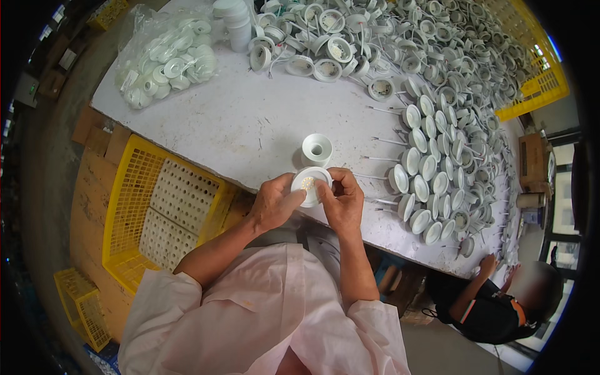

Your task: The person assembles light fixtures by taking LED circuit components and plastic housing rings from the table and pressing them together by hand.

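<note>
Two-handed work in head view: holding one white round lamp part point(307, 181) by its rim above the edge of the table point(250, 122), between narrowed fingers of left hand point(274, 201) and right hand point(343, 203), with thumbs over the dotted face. Apparently fitting or checking. Next, likely requires firm rim support, clear of the white cup point(316, 152) beyond.

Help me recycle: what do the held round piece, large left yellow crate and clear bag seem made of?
Round piece: smooth, evenly white; perhaps plastic or coated metal.
Crate: likely matte moulded plastic; latticed walls.
Bag: probably plastic film; glossy, see-through.
</note>
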{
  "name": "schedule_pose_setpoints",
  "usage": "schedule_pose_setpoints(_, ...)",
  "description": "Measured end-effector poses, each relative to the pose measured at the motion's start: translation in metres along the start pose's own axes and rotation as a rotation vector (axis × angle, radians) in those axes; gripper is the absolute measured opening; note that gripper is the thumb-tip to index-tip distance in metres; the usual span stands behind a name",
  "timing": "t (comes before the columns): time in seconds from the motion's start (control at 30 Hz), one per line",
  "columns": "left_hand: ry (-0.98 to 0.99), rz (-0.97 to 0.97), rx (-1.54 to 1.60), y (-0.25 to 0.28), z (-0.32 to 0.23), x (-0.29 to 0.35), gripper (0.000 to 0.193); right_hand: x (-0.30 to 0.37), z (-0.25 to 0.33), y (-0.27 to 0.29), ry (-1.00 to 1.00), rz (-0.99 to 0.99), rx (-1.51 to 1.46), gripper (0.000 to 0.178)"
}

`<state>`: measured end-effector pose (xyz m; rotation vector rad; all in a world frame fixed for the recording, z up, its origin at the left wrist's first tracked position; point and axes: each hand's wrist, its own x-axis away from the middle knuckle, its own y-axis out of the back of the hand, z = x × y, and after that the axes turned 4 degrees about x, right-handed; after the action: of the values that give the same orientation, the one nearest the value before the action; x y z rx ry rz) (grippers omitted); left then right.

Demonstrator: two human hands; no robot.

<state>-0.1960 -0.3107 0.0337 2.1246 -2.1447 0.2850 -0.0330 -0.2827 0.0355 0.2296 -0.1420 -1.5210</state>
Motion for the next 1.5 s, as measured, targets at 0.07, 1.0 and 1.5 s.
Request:
schedule_pose_setpoints(0.07, 0.010, 0.029, -0.022, 0.001, -0.001, -0.001, 0.029, 0.000, -0.002, -0.001, 0.011, -0.012, 0.008, 0.014)
schedule_pose_setpoints(1.0, -0.078, 0.362, -0.137, -0.015, -0.072, -0.044, 0.028, -0.022, 0.065, 0.065, 0.623, 0.025, 0.693, 0.068)
schedule_pose_setpoints(1.5, 0.149, 0.608, -0.745, -0.117, -0.070, -0.235, 0.034, -0.005, 0.013, 0.124, 0.398, -0.485, 0.555, 0.053)
